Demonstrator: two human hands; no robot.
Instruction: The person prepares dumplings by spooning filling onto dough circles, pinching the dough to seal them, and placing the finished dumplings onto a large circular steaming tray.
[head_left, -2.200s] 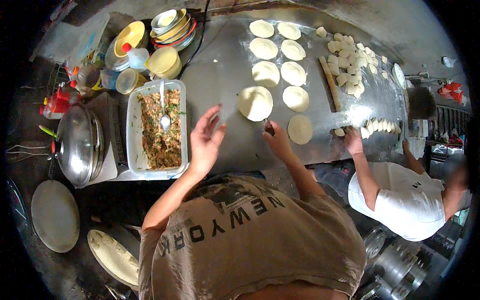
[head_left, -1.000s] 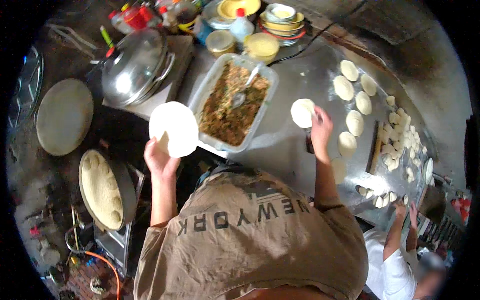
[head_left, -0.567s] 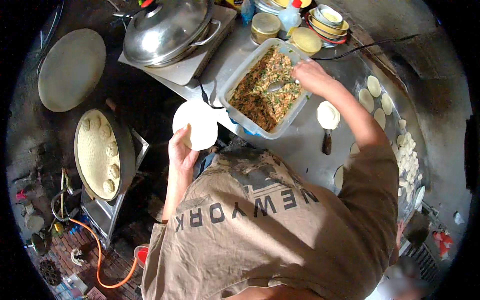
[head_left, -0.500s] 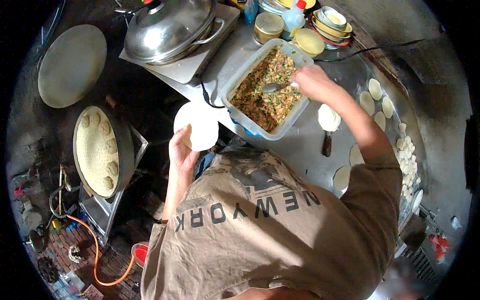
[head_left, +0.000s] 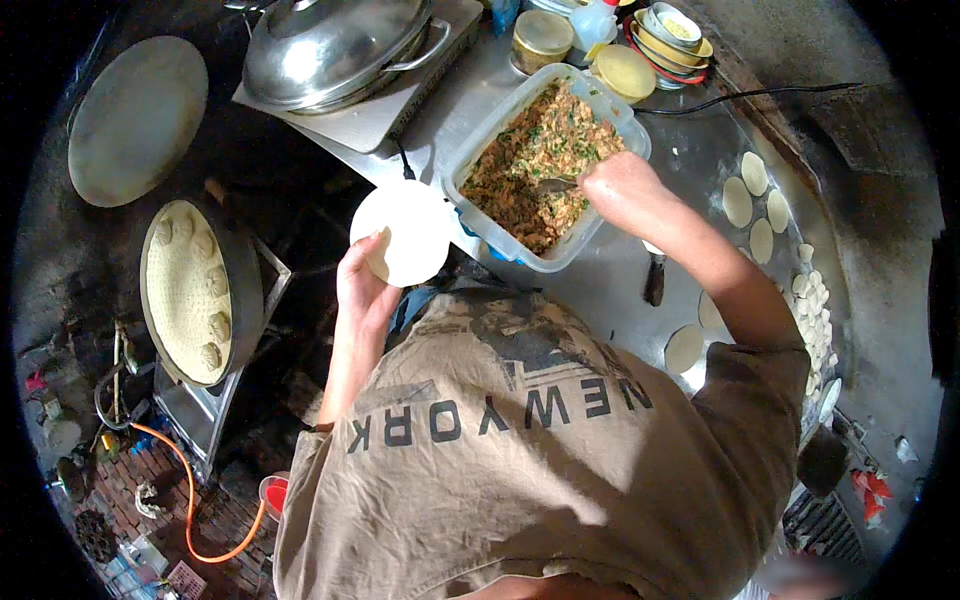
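My left hand (head_left: 368,285) holds a thin round dough wrapper (head_left: 408,236), thumb on its upper face and the fingers under it. My right hand (head_left: 625,188) is closed around the handle of a metal spoon (head_left: 556,185), whose bowl is partly sunk in the filling. That filling (head_left: 555,125), brownish with green flecks, lies in a clear plastic tub (head_left: 512,250) on the metal table. Just left of the tub is the wrapper. Below my right forearm sits a wooden-handled tool (head_left: 654,280), its other end mostly hidden by the arm.
Flat dough rounds (head_left: 684,349) and many small dough pieces (head_left: 812,305) cover the right side. A lidded pan (head_left: 335,50) sits on a cooker at upper left. Below it stands a round steamer (head_left: 188,290) with several filled buns along its rim. Stacked bowls (head_left: 665,45) stand behind the tub.
The spoon's bowl has gone deeper into the filling and shows less. My right hand has come slightly down. The left hand still holds the wrapper. The whole view has shifted slightly.
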